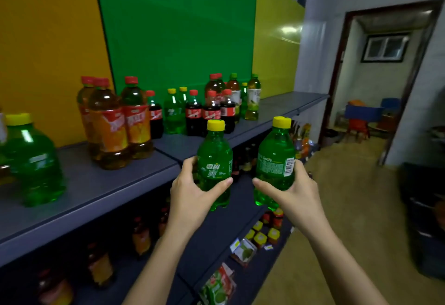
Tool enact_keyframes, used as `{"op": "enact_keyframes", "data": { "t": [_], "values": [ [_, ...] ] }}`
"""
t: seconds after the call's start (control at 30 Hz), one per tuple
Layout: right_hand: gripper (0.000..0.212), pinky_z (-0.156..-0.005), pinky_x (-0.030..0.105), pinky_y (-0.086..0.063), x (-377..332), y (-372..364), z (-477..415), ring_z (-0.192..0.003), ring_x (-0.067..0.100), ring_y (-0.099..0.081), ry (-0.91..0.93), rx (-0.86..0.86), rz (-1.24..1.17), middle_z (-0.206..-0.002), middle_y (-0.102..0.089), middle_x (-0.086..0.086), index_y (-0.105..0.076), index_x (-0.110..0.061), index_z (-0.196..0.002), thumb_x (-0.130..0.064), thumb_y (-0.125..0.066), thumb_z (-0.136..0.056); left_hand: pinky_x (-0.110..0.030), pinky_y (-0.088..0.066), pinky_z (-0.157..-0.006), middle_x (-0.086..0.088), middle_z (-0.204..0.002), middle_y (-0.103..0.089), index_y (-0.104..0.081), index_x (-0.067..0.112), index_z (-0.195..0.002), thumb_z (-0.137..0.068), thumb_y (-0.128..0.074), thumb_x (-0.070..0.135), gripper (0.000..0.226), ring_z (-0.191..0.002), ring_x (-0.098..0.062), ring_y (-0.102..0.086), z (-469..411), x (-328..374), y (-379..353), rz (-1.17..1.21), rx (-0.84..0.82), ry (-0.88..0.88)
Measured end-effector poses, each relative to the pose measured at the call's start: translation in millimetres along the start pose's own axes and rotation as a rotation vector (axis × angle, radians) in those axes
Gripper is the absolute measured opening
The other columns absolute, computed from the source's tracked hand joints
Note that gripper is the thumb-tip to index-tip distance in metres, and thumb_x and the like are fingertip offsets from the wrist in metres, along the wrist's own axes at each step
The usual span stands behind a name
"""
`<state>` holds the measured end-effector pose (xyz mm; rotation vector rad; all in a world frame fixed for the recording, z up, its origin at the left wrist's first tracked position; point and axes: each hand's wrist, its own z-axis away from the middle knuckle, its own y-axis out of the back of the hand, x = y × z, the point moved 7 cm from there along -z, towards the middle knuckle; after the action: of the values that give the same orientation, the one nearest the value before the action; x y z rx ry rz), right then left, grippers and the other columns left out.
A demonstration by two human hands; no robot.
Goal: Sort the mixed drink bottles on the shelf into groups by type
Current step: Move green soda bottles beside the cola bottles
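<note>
Lining green wall (178,27), grey shelf (96,184).

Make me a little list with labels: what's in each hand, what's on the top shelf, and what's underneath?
left hand: holds a green bottle, yellow cap, upright
right hand: holds a second green bottle, barcode facing the camera
top shelf: tea bottles with orange labels, cola bottles, more green ones, still mixed
underneath: yellow-lidded jars and dim bottles

Left hand (192,192) and right hand (295,190) each hold a green bottle upright.
</note>
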<state>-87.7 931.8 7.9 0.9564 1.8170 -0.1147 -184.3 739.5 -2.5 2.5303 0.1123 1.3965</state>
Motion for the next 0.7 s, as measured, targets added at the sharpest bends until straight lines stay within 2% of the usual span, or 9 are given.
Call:
{"op": "enact_keyframes", "data": {
  "t": [0.07,0.2,0.33,0.4,0.47,0.57,0.7],
  "values": [
    [0.049,-0.069,0.015,-0.046,20.9,15.0,-23.7,-0.086,-0.007,-0.058,-0.01,0.034,0.016,-0.093,-0.062,-0.019,-0.051,-0.028,-0.102,-0.039,-0.08,-0.064,-0.039,-0.051,-0.089,0.01,-0.11,-0.063,-0.05,0.029,-0.114,-0.062,-0.081,0.044,0.063,-0.104,-0.011,-0.06,-20.5,-4.9,-32.6,0.011,-0.016,-0.008],
    [0.054,-0.077,0.025,-0.05,62.5,37.5,-77.0,-0.09,0.001,-0.061,-0.012,0.094,0.036,-0.096,-0.065,-0.016,-0.052,-0.026,-0.105,-0.041,-0.081,-0.062,-0.038,-0.05,-0.09,0.01,-0.11,-0.063,-0.051,0.027,-0.115,-0.06,-0.082,0.045,0.066,-0.105,-0.011,-0.059,-65.8,-15.5,-96.2,0.042,-0.047,-0.018],
    [0.053,-0.073,0.018,-0.047,96.4,52.1,-140.1,-0.089,-0.004,-0.059,-0.012,0.094,0.037,-0.095,-0.063,-0.019,-0.052,-0.026,-0.106,-0.038,-0.081,-0.064,-0.036,-0.05,-0.09,0.011,-0.111,-0.061,-0.05,0.027,-0.118,-0.062,-0.081,0.044,0.066,-0.107,-0.011,-0.058,-119.1,-24.2,-155.1,0.054,-0.062,-0.016],
    [0.052,-0.073,0.018,-0.048,113.1,56.8,-171.2,-0.088,-0.004,-0.06,-0.006,0.101,0.032,-0.095,-0.064,-0.018,-0.052,-0.026,-0.106,-0.038,-0.081,-0.063,-0.039,-0.051,-0.09,0.011,-0.112,-0.062,-0.05,0.028,-0.118,-0.061,-0.081,0.046,0.067,-0.107,-0.012,-0.058,-145.9,-29.8,-181.5,0.058,-0.06,-0.023],
    [0.051,-0.07,0.012,-0.048,130.7,61.3,-199.6,-0.085,-0.008,-0.06,0.002,0.104,0.018,-0.093,-0.064,-0.018,-0.052,-0.028,-0.104,-0.037,-0.081,-0.063,-0.04,-0.051,-0.091,0.01,-0.113,-0.062,-0.049,0.029,-0.117,-0.062,-0.081,0.045,0.066,-0.107,-0.013,-0.059,-171.0,-34.3,-205.9,0.059,-0.049,-0.031],
    [0.051,-0.066,0.004,-0.045,156.9,68.7,-238.1,-0.083,-0.012,-0.058,0.015,0.097,0.022,-0.091,-0.063,-0.02,-0.052,-0.028,-0.103,-0.037,-0.082,-0.062,-0.032,-0.05,-0.091,0.011,-0.112,-0.06,-0.048,0.027,-0.117,-0.063,-0.082,0.039,0.065,-0.107,-0.011,-0.058,-202.0,-38.7,-239.9,0.056,-0.03,-0.032],
    [0.053,-0.066,0.008,-0.046,195.4,79.4,-291.8,-0.086,-0.009,-0.058,0.032,0.068,0.02,-0.091,-0.062,-0.022,-0.052,-0.028,-0.104,-0.039,-0.081,-0.061,-0.026,-0.049,-0.089,0.012,-0.111,-0.058,-0.047,0.028,-0.118,-0.064,-0.082,0.037,0.065,-0.106,-0.008,-0.057,-236.4,-46.0,-285.4,0.035,0.001,-0.032]
  ]
}}
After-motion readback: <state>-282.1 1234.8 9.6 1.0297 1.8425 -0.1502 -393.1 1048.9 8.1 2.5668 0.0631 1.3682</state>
